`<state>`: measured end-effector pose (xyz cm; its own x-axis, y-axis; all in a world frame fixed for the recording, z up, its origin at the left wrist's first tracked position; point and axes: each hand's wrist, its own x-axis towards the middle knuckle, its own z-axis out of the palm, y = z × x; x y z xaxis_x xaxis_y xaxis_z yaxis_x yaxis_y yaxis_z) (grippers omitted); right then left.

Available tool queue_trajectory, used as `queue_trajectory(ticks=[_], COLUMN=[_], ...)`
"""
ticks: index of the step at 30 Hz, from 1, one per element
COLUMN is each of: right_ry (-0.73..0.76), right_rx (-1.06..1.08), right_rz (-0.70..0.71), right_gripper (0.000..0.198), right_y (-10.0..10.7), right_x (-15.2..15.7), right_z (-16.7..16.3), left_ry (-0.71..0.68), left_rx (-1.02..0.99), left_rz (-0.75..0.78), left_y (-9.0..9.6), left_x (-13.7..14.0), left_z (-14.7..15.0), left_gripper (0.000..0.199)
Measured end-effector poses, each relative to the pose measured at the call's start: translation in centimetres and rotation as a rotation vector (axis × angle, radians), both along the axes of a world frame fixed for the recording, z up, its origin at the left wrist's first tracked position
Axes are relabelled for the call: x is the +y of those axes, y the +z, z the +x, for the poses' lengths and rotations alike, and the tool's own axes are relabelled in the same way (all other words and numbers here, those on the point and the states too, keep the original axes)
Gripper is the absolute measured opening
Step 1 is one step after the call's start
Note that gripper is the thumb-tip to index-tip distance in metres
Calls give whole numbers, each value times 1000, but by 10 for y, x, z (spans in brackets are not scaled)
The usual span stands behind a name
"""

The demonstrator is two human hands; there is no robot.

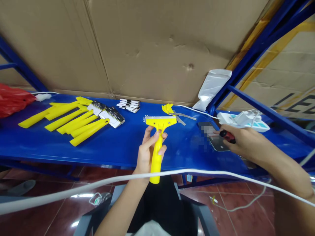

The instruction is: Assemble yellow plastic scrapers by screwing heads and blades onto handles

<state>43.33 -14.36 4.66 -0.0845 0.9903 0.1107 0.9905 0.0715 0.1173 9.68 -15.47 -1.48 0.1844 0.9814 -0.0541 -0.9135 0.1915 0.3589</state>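
Observation:
My left hand [147, 149] is closed round the handle of a yellow scraper [156, 160], held upright in front of the bench. Two screws show in the scraper's wide head, and a pale strip runs along its top edge. On the right, my right hand [242, 142] grips a screwdriver [227, 136] with a red and black handle; its shaft cannot be made out. Beneath that hand lies a phone [220, 144], its screen partly blurred. Beyond the scraper's head are loose metal blades [185, 115] and small yellow plastic pieces [167, 108].
Several yellow scraper handles [81, 126] lie on the blue bench [103, 149] at left. Black-and-white blade packets [112, 117] and stacked cards [128, 105] sit beside them. A white cable [187, 171] crosses before the bench. White plastic packaging [243, 119] lies at right.

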Motion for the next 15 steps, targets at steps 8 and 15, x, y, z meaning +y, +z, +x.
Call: queue_trajectory(ticks=[8,15], right_ry=[-8,-80], right_rx=[-41,21], right_rz=[1,-96], right_gripper=[24,45], right_y=[-5,-5], right_x=[2,26], right_z=[19,18], left_ry=[-3,-44], left_rx=[60,75], left_rz=[24,16], left_y=[1,4], left_x=[-5,-7], left_z=[0,-3], left_gripper=[31,47])
